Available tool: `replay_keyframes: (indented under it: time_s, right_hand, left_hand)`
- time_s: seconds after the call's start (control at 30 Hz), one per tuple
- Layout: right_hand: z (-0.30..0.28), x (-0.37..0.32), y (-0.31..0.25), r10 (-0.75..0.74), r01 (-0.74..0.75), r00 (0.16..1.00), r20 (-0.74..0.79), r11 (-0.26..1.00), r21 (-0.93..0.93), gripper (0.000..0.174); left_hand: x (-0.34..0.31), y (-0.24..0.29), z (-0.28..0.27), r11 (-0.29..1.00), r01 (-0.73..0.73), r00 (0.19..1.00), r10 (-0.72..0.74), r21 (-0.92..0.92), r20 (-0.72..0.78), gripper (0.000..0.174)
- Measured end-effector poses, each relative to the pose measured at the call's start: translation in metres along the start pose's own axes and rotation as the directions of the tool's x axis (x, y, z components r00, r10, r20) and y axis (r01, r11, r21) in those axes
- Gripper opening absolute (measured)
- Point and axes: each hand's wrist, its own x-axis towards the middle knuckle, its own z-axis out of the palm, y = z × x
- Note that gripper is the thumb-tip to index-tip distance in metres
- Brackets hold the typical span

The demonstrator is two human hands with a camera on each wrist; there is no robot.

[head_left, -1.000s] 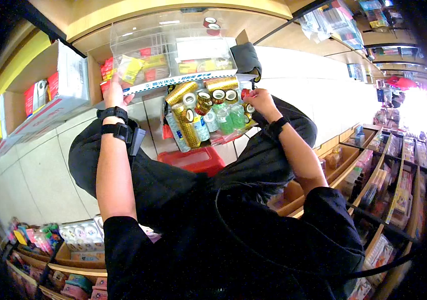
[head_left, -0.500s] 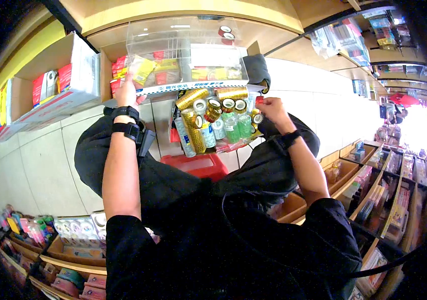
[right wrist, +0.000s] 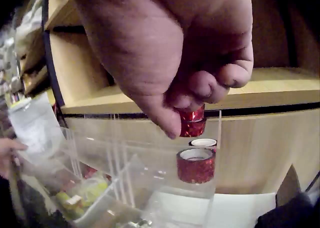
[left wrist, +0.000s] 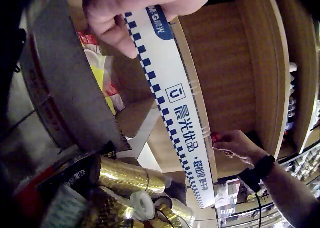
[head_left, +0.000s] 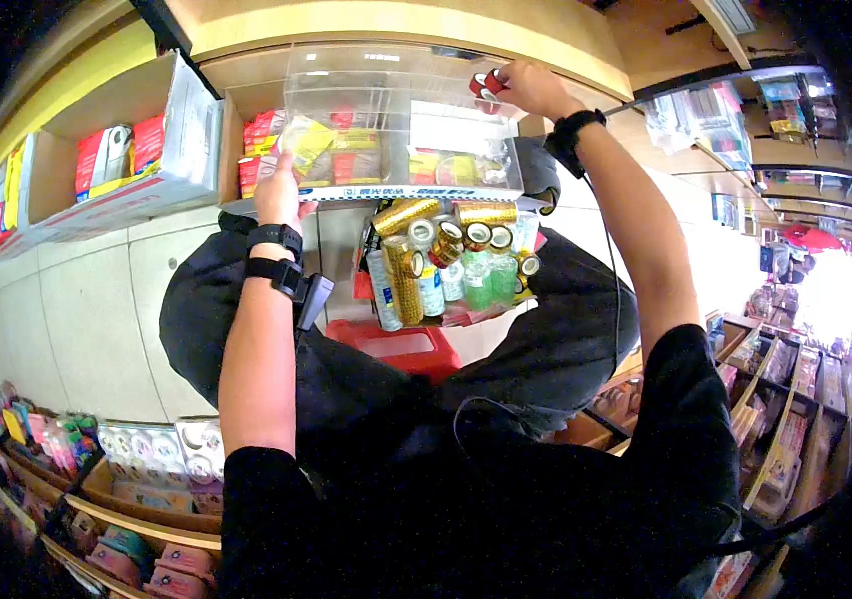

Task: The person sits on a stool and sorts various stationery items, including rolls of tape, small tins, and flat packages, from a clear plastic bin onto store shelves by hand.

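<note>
My left hand (head_left: 278, 190) grips the front left edge of a clear plastic display box (head_left: 351, 72), by the printed strip (left wrist: 175, 103) along its front. Over the far right corner of that box, my right hand (head_left: 538, 90) pinches a roll of shiny red tape (right wrist: 193, 125) between thumb and fingers. Just below it, another red tape roll (right wrist: 196, 169) sits inside the clear wall, with a further roll behind it. Between the knees stands a container of gold tape rolls (head_left: 406, 285), green tape rolls (head_left: 477, 284) and other rolls.
A red plastic stool (head_left: 436, 349) is on the tiled floor below the tape container. To the left, a cardboard box (head_left: 191, 130) holds red and yellow packets. A wooden shelf (head_left: 386, 22) overhangs the display box. More stocked shelving (head_left: 775, 399) lines the right.
My right hand has moved from beside the tape container up and forward to the display box's far right corner, carrying the red tape roll. The left hand keeps its grip on the box.
</note>
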Motion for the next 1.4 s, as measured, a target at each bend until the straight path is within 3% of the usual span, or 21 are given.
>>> replay_keyframes:
  time_s: [0.07,0.3,0.57,1.03,1.17,1.27,1.33,1.4]
  right_hand:
    - [0.0,0.018,-0.007,-0.039,0.054,0.995,0.087,0.983,-0.174,0.029]
    - [0.018,0.058,0.006,-0.001,0.033,0.989,0.151,0.977,-0.209,0.033]
    - [0.023,0.066,0.014,-0.036,0.061,0.987,0.16,0.986,-0.153,0.031]
    - [0.02,0.059,0.011,0.077,-0.061,0.993,0.092,0.984,-0.166,0.031]
    - [0.018,0.058,0.018,0.02,-0.007,0.996,0.087,0.99,-0.138,0.031]
    - [0.006,0.047,0.014,0.011,0.001,0.994,0.106,0.994,-0.112,0.03]
    - [0.004,0.044,0.013,-0.041,0.065,0.964,0.263,0.995,-0.08,0.027]
    - [0.008,0.045,0.018,-0.047,0.064,0.964,0.262,0.996,-0.054,0.026]
  left_hand:
    - [-0.001,0.0,-0.001,1.0,-0.012,1.0,0.012,0.02,0.004,0.037]
    - [-0.008,0.006,-0.001,1.0,0.0,1.0,0.001,-0.006,0.013,0.036]
    - [-0.003,0.002,-0.004,0.999,0.04,0.999,-0.04,0.008,0.033,0.035]
    - [-0.007,0.006,-0.003,0.999,0.031,0.998,-0.03,-0.018,0.05,0.035]
    - [-0.003,0.003,-0.005,0.997,0.062,0.995,-0.065,0.046,0.075,0.038]
    - [-0.006,0.004,-0.003,1.0,0.027,0.998,-0.027,0.007,0.058,0.033]
    - [-0.006,0.003,-0.002,1.0,-0.003,0.999,0.004,-0.023,0.043,0.035]
    - [-0.004,0.003,-0.003,1.0,0.012,0.999,-0.011,-0.026,0.05,0.034]
